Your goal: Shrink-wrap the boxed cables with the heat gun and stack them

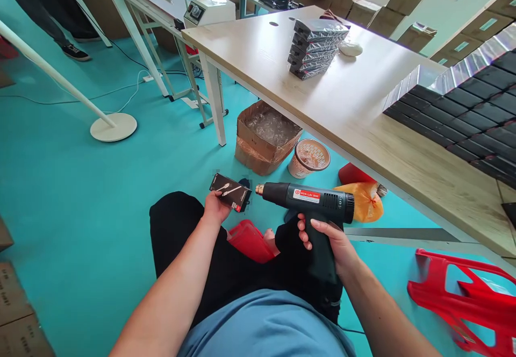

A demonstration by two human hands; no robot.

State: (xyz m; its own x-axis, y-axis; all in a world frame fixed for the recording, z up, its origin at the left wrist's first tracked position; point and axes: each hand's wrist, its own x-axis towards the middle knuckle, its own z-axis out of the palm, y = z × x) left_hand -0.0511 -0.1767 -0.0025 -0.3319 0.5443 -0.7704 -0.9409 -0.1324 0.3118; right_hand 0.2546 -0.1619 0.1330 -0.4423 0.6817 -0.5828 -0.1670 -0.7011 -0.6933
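In my left hand [216, 207] is a small black product box [231, 191] with a white cable-like picture and a red patch on its printed face. My fingers close around its near left end. My right hand [326, 238] grips the handle of a black heat gun [308, 197] with a red and white label. The gun's copper-coloured nozzle points left at the box's right end, a small gap apart from it. Both hands are above my lap. Whether film covers the box is hard to tell.
A wooden-topped table [346, 96] bears a stack of wrapped black boxes [316, 48] and rows of black boxes [463, 109]. Beneath stand an open carton [258, 150] of clear film and a waste bin [300, 166]. A red plastic stool [443, 287] is at right, a round-based pole [115, 127] at left.
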